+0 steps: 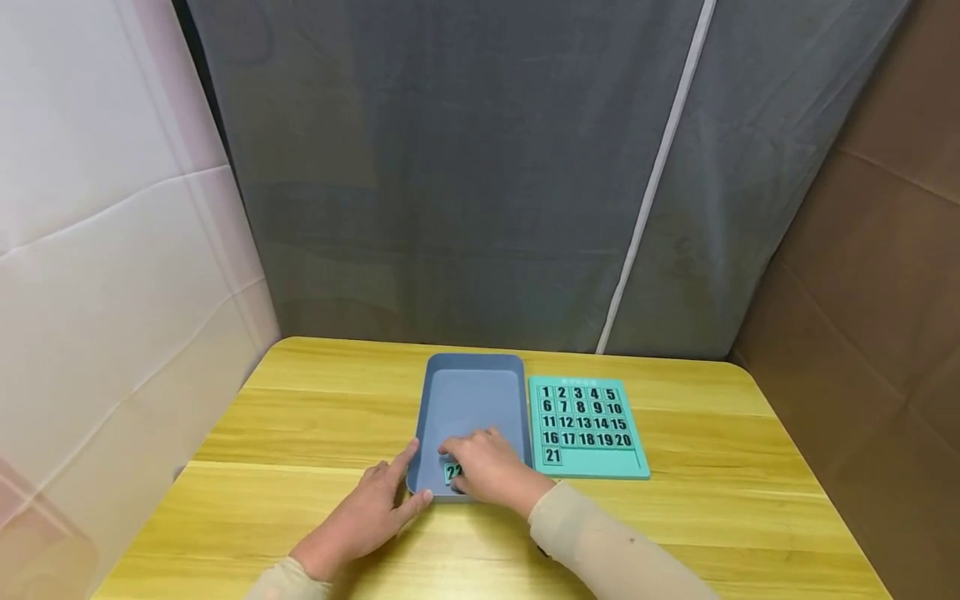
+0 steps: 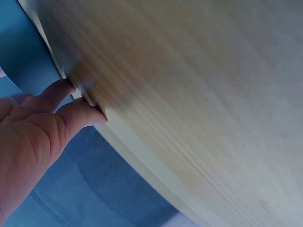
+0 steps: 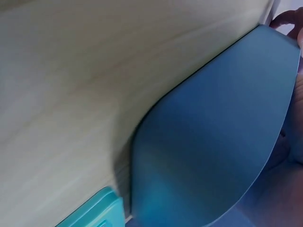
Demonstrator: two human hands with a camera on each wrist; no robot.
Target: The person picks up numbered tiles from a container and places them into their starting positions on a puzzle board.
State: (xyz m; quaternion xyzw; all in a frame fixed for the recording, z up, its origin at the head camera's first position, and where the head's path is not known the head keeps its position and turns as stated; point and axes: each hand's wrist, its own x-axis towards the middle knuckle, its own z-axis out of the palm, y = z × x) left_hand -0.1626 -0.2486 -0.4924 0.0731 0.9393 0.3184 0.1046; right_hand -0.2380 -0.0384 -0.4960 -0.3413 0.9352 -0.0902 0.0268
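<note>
A blue-grey tray (image 1: 480, 400) lies on the table, its near end between my two hands. My left hand (image 1: 371, 512) rests against the tray's near left corner, index finger at the left side and thumb at the front rim. Reaching into the near end, my right hand (image 1: 491, 468) has its thumb and fingers curled around a turquoise tile (image 1: 452, 472) numbered 22. Behind the hand, part of the tray floor is hidden. To the right is a turquoise number board (image 1: 600, 463) holding tiles 1 to 20 in rows, with tile 21 (image 1: 552, 456) starting the bottom row.
The wooden table (image 1: 285, 433) has rounded far corners. Grey cloth (image 1: 465, 183) hangs behind it, white cloth (image 1: 135, 250) on the left and brown cloth (image 1: 862, 275) on the right. The board stands close beside the tray's right wall.
</note>
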